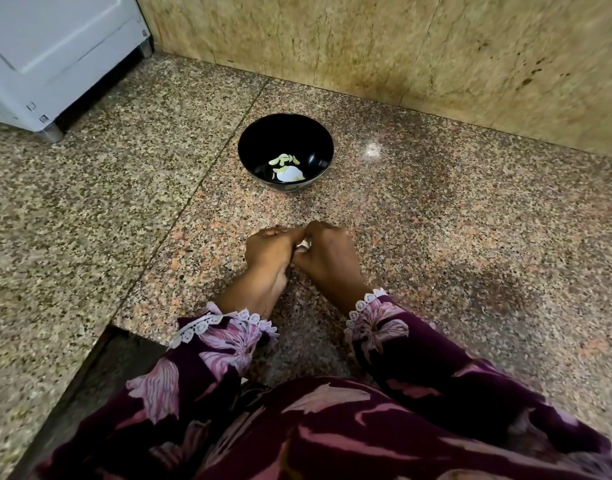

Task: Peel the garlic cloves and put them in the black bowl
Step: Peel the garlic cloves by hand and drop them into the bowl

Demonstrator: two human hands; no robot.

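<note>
Both hands, left (268,252) and right (327,254), pinch garlic (304,244); black bowl (249,147) well beyond, near wall.

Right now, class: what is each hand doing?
Left hand: fingers curled, pinching the garlic clove.
Right hand: fingers curled, gripping the same clove.

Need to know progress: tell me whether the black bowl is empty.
Not empty. The black bowl stands upright holding a few pale peeled cloves and a white patch, perhaps glare.
</note>
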